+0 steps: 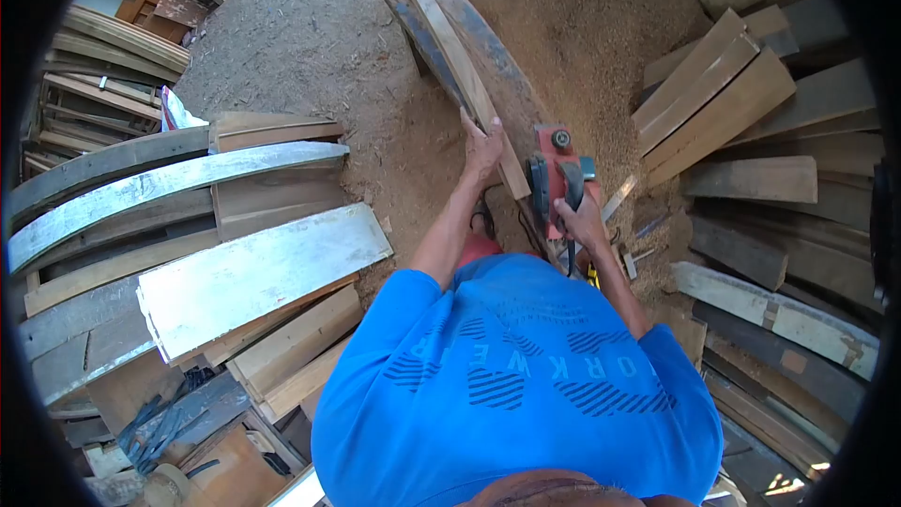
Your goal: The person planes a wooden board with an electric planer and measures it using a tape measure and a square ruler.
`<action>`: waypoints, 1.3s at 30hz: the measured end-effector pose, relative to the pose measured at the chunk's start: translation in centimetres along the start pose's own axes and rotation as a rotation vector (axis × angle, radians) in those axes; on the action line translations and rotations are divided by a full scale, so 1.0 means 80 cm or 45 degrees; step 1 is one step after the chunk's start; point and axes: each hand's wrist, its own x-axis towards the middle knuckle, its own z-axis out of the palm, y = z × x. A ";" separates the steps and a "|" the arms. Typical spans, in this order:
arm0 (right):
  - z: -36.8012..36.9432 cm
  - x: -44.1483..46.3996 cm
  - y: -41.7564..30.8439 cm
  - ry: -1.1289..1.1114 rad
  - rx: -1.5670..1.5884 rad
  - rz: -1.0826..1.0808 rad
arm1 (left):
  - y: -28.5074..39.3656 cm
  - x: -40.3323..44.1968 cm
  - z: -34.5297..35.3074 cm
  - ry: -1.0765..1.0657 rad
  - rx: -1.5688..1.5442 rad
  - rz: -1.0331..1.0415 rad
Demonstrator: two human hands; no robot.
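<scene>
A long, narrow wooden strip (457,54) lies along a worn workbench plank (488,45) that runs away from me. My left hand (483,147) grips the strip close to its near end, with fingers around its edges. On the right, my right hand (581,218) is wrapped round the dark handle of a red power planer (550,161). The planer stands on the near part of the bench, just right of the strip's end. Its underside is hidden.
Stacked boards (272,253) fill the left side, one with a whitish face. More boards (723,99) lean and lie on the right. Sawdust (601,47) covers the ground beyond the bench, and small offcuts (619,195) lie right of the planer.
</scene>
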 end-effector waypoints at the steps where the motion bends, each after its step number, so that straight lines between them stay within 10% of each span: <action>1: 0.001 0.003 0.006 -0.050 0.170 0.002 | -0.005 -0.013 -0.008 -0.092 0.031 0.006; 14: -0.033 -0.061 -0.095 -0.086 0.246 -0.250 | -0.136 -0.209 -0.075 -0.967 0.501 -0.301; 21: -0.005 -0.094 -0.104 -0.237 0.385 -0.189 | -0.067 -0.228 -0.038 -1.289 0.885 -0.343; 25: 0.015 -0.107 -0.085 -0.318 0.285 -0.234 | -0.103 -0.265 -0.010 -1.316 -0.141 -0.153; 28: 0.025 -0.094 -0.070 -0.319 0.197 -0.290 | -0.226 -0.274 0.023 -1.585 -0.024 -0.257; 34: 0.064 0.007 -0.135 -0.210 0.098 -0.332 | -0.085 -0.238 0.008 -2.069 0.040 -0.148; 39: 0.108 0.138 -0.245 -0.136 0.044 -0.418 | -0.074 -0.190 -0.037 -1.646 -0.054 -0.226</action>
